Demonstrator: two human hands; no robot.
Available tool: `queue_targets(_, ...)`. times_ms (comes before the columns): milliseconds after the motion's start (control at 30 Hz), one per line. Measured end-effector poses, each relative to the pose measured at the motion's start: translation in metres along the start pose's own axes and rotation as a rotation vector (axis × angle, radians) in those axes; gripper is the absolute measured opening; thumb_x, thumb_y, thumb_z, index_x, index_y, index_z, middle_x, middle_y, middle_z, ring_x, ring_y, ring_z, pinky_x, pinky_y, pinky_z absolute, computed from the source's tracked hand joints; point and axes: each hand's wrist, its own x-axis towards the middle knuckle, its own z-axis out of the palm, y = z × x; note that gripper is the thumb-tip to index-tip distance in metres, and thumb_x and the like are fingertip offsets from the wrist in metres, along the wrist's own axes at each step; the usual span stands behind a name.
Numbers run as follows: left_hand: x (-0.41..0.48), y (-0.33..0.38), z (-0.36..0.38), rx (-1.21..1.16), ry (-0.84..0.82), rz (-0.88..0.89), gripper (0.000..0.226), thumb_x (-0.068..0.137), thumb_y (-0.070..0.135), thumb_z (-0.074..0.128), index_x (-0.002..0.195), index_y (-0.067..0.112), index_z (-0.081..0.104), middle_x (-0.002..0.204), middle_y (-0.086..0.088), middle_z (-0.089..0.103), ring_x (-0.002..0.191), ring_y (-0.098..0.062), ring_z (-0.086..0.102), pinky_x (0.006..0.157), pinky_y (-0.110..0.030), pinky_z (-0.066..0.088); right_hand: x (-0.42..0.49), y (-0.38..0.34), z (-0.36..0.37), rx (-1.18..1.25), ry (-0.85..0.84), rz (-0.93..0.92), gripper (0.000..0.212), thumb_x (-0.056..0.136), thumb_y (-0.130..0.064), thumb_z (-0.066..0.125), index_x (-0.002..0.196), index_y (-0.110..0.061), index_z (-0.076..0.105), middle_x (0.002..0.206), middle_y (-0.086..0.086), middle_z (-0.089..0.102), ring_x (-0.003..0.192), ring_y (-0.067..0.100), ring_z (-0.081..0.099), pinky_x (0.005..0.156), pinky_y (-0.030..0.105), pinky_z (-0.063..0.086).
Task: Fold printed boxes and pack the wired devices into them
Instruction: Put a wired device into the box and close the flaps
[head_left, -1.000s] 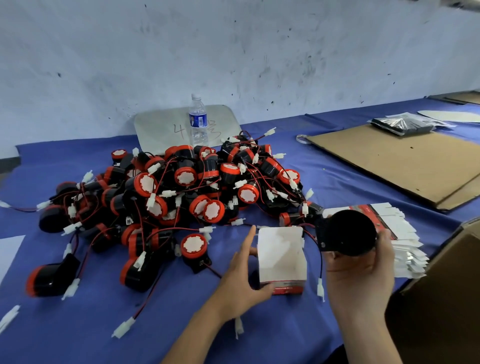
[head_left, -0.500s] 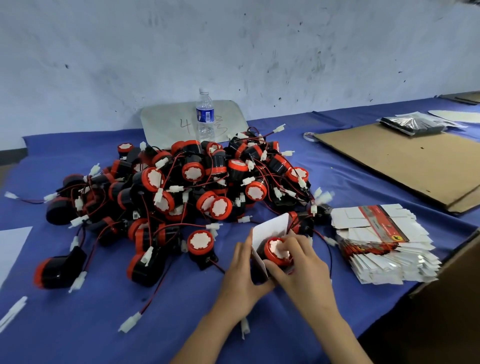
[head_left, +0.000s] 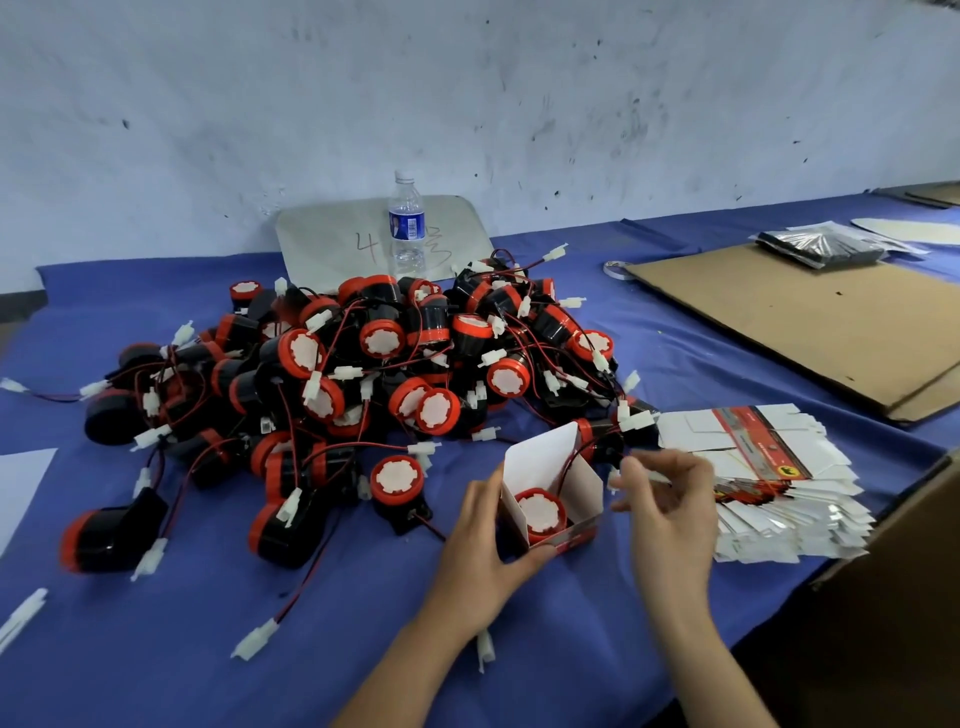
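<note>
A small white printed box with a red bottom edge stands open on the blue cloth. A black device with a red rim and white cap sits inside it, and its red and black wire runs out over the box's top edge. My left hand grips the box's left side and front corner. Just right of the box, my right hand pinches the white connector at the wire's end. A large pile of wired devices lies behind. A stack of flat printed boxes lies to the right.
A water bottle stands in front of a grey board leaning on the wall. Flat brown cardboard with a dark plastic packet on it lies at the right. A brown carton edge fills the lower right.
My right hand has let go of the device, which now sits down in the box, and has pulled back to the right, pinching the wire's connector. My left hand stays on the box.
</note>
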Motion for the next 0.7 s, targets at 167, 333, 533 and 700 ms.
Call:
queue_targets(167, 0.001, -0.002, 0.001, -0.015, -0.001, -0.012, 0.071, 0.079, 0.045, 0.076, 0.137, 0.037, 0.035, 0.121, 0.02, 0.042, 0.112, 0.007, 0.048, 0.082, -0.004, 0.042, 0.037, -0.023, 0.011, 0.22, -0.106, 0.204, 0.03, 0.094, -0.014, 0.06, 0.119, -0.025, 0.047, 0.088, 0.003, 0.07, 0.074, 0.012, 0.069, 0.06, 0.02, 0.054)
queue_targets(333, 0.001, -0.003, 0.001, -0.028, -0.005, -0.007, 0.071, 0.077, 0.047, 0.076, 0.136, 0.038, 0.036, 0.121, 0.021, 0.043, 0.113, 0.009, 0.047, 0.087, -0.01, 0.044, 0.032, -0.024, 0.023, 0.203, -0.157, 0.038, 0.013, 0.093, -0.003, 0.059, 0.102, -0.013, 0.058, 0.082, 0.007, 0.072, 0.069, 0.013, 0.065, 0.065, 0.022, 0.055)
queue_targets(533, 0.001, -0.003, 0.002, -0.051, -0.004, 0.007, 0.072, 0.078, 0.046, 0.075, 0.138, 0.034, 0.037, 0.12, 0.018, 0.044, 0.113, 0.006, 0.049, 0.089, -0.009, 0.044, 0.019, -0.009, 0.017, -0.06, -0.358, -0.221, 0.033, 0.096, -0.005, 0.053, 0.107, -0.035, 0.062, 0.082, -0.015, 0.068, 0.072, 0.002, 0.06, 0.067, 0.015, 0.047)
queue_targets(700, 0.002, -0.003, 0.002, -0.053, 0.014, -0.019, 0.072, 0.079, 0.042, 0.076, 0.138, 0.035, 0.036, 0.123, 0.019, 0.044, 0.114, 0.006, 0.048, 0.088, -0.006, 0.042, 0.015, 0.013, -0.005, -0.462, -0.368, -0.439, 0.028, 0.093, -0.002, 0.058, 0.115, -0.018, 0.064, 0.092, -0.006, 0.071, 0.072, 0.009, 0.06, 0.061, 0.011, 0.042)
